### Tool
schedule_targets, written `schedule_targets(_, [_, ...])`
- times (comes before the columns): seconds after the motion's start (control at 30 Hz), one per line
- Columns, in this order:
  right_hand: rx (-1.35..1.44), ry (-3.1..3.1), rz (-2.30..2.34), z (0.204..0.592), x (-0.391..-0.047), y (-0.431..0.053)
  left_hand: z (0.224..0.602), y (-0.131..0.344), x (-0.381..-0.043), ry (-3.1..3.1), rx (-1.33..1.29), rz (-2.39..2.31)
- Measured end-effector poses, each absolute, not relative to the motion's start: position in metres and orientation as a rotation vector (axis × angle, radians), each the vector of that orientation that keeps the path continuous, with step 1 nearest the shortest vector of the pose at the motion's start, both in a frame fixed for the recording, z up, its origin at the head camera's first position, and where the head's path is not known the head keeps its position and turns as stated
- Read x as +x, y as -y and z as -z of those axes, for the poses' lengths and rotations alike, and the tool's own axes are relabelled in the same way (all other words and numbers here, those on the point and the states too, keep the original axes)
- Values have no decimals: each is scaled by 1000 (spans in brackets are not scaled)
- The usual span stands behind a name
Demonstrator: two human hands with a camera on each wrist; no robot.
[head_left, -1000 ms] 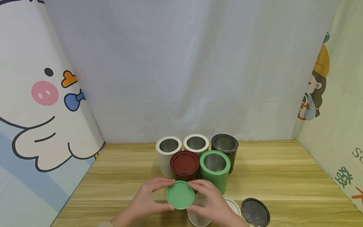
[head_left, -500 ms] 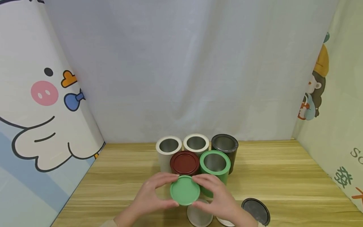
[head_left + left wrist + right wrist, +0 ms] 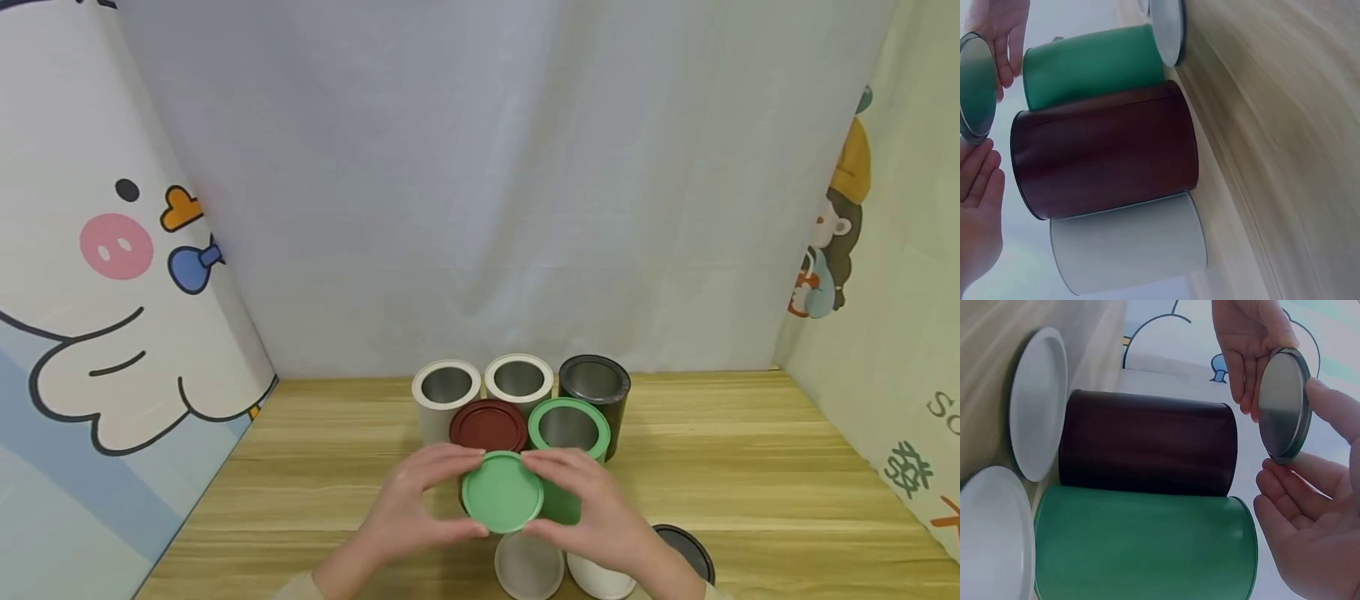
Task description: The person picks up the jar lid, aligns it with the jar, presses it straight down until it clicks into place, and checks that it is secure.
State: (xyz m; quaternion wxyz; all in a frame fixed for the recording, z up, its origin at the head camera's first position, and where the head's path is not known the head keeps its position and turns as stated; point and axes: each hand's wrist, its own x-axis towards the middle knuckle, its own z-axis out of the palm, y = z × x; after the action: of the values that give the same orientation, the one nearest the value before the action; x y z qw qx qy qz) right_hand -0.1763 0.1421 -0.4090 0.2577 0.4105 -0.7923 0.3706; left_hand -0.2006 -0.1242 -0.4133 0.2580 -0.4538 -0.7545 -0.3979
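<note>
A round green lid [image 3: 502, 493] is pinched by its rim between both hands, raised above the table. My left hand [image 3: 412, 504] grips its left edge with thumb and fingertips; my right hand [image 3: 592, 512] does the same on the right edge. In the right wrist view the bare metal underside of the lid [image 3: 1282, 403] shows. Just beyond the hands stand a dark red can [image 3: 489, 427] with its lid on and a green can [image 3: 570, 429] with an open top, its lower part largely hidden by the right hand and the held lid.
Two white cans [image 3: 446, 385] [image 3: 519, 377] and a black can [image 3: 595, 380] stand behind, tops open. Flat on the table nearer me lie a greyish lid [image 3: 528, 567], a white lid [image 3: 602, 577] and a black lid [image 3: 686, 550], the last two partly covered by the right arm.
Both hands have carried the green lid to the right and a little away from me, toward the green can. The cans have stayed in place.
</note>
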Motion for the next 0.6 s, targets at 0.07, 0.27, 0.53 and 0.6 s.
schedule_targets(0.07, [1119, 2145, -1017, 407, -177, -145, 411, 121, -202, 2016, -1244, 1069])
schedule_targets(0.27, [1126, 2152, -1034, 400, -182, -156, 404, 109, -208, 1975, -1266, 1085])
schedule_targets(0.53, [1109, 2168, -1035, 391, -189, -170, 396, 95, -219, 2067, -1236, 1045])
schedule_targets(0.6, [1105, 2170, -1040, 390, -191, -173, 392, 91, -221, 2104, -1229, 1046])
